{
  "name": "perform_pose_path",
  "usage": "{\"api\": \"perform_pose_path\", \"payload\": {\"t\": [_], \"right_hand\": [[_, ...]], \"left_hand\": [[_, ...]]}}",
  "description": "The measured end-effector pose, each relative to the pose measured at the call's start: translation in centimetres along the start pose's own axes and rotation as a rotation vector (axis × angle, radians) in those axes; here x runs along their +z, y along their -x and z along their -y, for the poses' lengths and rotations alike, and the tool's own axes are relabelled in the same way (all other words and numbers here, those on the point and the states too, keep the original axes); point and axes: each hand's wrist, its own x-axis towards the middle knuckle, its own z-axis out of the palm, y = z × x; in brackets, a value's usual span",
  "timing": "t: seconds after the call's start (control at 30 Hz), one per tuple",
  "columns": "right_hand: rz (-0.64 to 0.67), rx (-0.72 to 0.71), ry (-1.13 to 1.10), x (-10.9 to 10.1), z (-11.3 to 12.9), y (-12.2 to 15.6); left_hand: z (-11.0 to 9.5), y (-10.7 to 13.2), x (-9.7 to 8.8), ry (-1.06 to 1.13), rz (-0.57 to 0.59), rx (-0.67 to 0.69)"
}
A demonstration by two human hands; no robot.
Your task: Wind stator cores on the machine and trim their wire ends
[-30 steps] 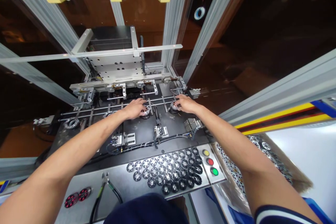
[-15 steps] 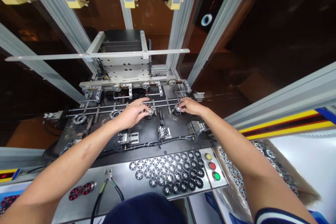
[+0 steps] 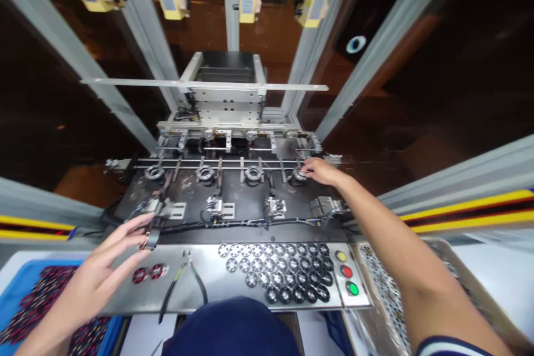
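Observation:
My left hand (image 3: 110, 267) is at the lower left, over the front of the steel panel. Its thumb and fingers grip a small round motor part with copper windings (image 3: 150, 239). My right hand (image 3: 319, 171) reaches to the rightmost round fixture (image 3: 298, 177) on the black machine plate. Its fingers are bent together on top of that fixture, and what they pinch is hidden. Three more ring-shaped fixtures stand in line to its left, among them the third one (image 3: 253, 174) and the leftmost one (image 3: 154, 173).
Rows of black motor housings (image 3: 277, 264) lie on the steel panel, beside yellow, red and green buttons (image 3: 346, 271). Cutting pliers (image 3: 179, 275) and two red-black round parts (image 3: 149, 273) lie left. A blue tray (image 3: 25, 283) holds many parts. Metal clamps (image 3: 217, 207) line the plate.
My left hand has left the third fixture and moved left and toward me, carrying the motor part. My right hand stays at the rightmost fixture. The camera view has shifted left.

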Motion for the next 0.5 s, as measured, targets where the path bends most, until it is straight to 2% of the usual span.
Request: {"api": "perform_pose_path", "payload": {"t": [0.07, 0.1, 0.13, 0.2, 0.23, 0.27, 0.3, 0.37, 0.43, 0.5], "right_hand": [[-0.076, -0.040, -0.029, -0.7, 2.4, 0.7], [-0.124, -0.071, -0.049, -0.6, 4.3, 1.1], [-0.169, -0.119, -0.074, -0.3, 6.9, 1.5], [-0.226, -0.294, -0.139, 1.5, 13.8, 2.6], [-0.268, -0.429, -0.208, 2.9, 17.9, 3.3], [-0.254, -0.579, -0.257, 4.5, 22.2, 4.1], [-0.204, -0.714, -0.282, 6.4, 26.5, 4.9], [-0.107, -0.873, -0.268, 10.6, 34.2, 6.0], [-0.038, -0.958, -0.245, 14.3, 39.7, 6.0], [-0.002, -0.978, -0.230, 16.8, 42.9, 5.1]], "left_hand": [[1.9, 4.1, 0.4, -0.065, -0.044, -0.110], [2.8, 6.0, 0.9, -0.118, -0.059, -0.152], [3.7, 7.9, 1.6, -0.180, -0.066, -0.185], [5.3, 11.0, 3.3, -0.280, -0.056, -0.238], [6.0, 12.3, 4.3, -0.301, -0.052, -0.267], [6.6, 13.4, 5.2, -0.310, -0.045, -0.287], [7.2, 14.2, 6.1, -0.310, -0.038, -0.300], [7.9, 15.2, 7.7, -0.305, -0.030, -0.307], [8.4, 15.6, 9.0, -0.301, -0.045, -0.306], [8.8, 15.5, 9.8, -0.301, -0.079, -0.304]]}}
